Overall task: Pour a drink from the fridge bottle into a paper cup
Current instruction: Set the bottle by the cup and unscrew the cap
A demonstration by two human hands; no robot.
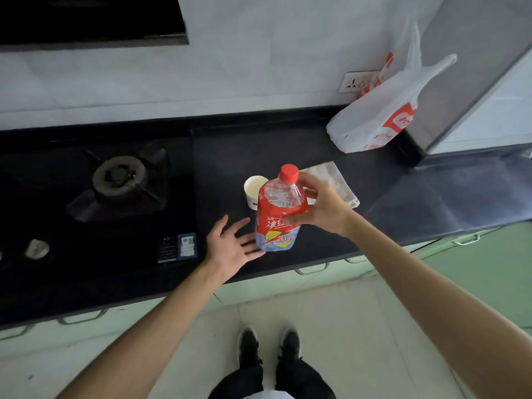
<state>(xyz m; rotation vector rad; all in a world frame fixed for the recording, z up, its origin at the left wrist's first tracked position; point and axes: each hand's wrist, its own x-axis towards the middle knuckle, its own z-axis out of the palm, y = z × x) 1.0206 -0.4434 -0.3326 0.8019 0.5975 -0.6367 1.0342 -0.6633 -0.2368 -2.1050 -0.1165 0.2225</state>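
A plastic drink bottle [277, 223] with a red cap and a red, blue and yellow label stands upright on the dark counter [316, 162]. My right hand [322, 207] grips its upper body from the right, thumb across the label. My left hand [230, 246] is spread flat just left of the bottle's base, fingertips at or near it. A white paper cup [254, 189] stands upright directly behind the bottle, partly hidden by it. The cap is on.
A folded cloth [334, 180] lies right of the cup. A white and red plastic bag [374, 122] leans at the back right beside the fridge [475, 82]. A gas hob [121, 180] fills the counter's left side. A wall socket [355, 82] sits above.
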